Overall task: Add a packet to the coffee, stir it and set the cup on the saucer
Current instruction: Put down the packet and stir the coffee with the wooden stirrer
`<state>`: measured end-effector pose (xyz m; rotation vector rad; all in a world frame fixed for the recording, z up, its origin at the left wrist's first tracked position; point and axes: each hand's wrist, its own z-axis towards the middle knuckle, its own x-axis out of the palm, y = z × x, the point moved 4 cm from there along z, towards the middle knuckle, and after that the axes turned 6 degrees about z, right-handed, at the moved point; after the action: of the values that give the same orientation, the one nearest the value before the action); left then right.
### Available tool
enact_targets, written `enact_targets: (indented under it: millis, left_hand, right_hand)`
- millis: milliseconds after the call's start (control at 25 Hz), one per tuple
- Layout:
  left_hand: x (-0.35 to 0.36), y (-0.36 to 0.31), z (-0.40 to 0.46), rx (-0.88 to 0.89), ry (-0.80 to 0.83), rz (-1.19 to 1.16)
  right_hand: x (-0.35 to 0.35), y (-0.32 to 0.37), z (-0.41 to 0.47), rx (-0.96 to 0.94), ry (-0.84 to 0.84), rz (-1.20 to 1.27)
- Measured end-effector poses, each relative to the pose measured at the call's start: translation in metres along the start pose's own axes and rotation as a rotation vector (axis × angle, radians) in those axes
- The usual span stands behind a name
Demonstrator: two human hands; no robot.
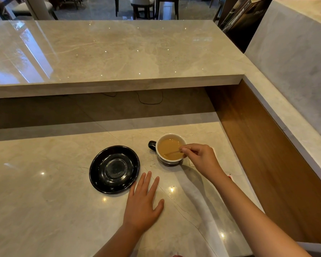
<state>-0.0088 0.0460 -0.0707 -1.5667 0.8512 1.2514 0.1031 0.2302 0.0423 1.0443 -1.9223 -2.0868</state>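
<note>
Cup [171, 147] of light-brown coffee [169, 148] on marble counter [44, 191], black handle to the left, just right of empty black saucer [114, 169], not touching it; right hand [200, 158] at near-right rim, fingertips pinched on thin stirrer [172, 152] dipping into coffee; left hand [144, 203] flat on counter, fingers spread, just near-right of saucer; packet not clearly visible

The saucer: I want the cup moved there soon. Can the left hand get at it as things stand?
Probably yes. The left hand lies flat and empty on the counter right beside the saucer, with nothing between them.
</note>
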Motion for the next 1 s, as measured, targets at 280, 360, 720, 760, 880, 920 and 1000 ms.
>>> enact_targets:
  millis: [280,360,720,760,880,920,1000]
  left_hand:
    - [0.000,-0.001,-0.001,0.000,0.003,0.002]
    - [0.000,-0.001,-0.001,-0.002,0.006,0.006]
    - [0.000,0.000,0.000,-0.004,-0.003,-0.009]
    - [0.001,0.000,0.000,-0.005,-0.004,-0.008]
    - [0.002,0.000,-0.001,-0.003,0.001,0.001]
    - [0.002,0.000,-0.001,-0.003,-0.001,0.002]
    - [0.002,0.000,0.000,-0.003,-0.004,0.004]
  right_hand:
    - [-0.010,0.003,0.003,-0.223,-0.104,-0.318]
    - [-0.013,0.012,0.001,-0.324,-0.024,-0.496]
    - [-0.018,0.005,0.009,0.082,0.079,-0.161]
    - [-0.016,0.002,0.008,0.106,0.064,-0.091]
    - [-0.009,-0.004,0.005,0.127,-0.006,0.059]
    - [-0.007,-0.005,0.005,0.122,-0.037,0.094]
    - [-0.003,-0.007,0.006,0.113,-0.087,0.154]
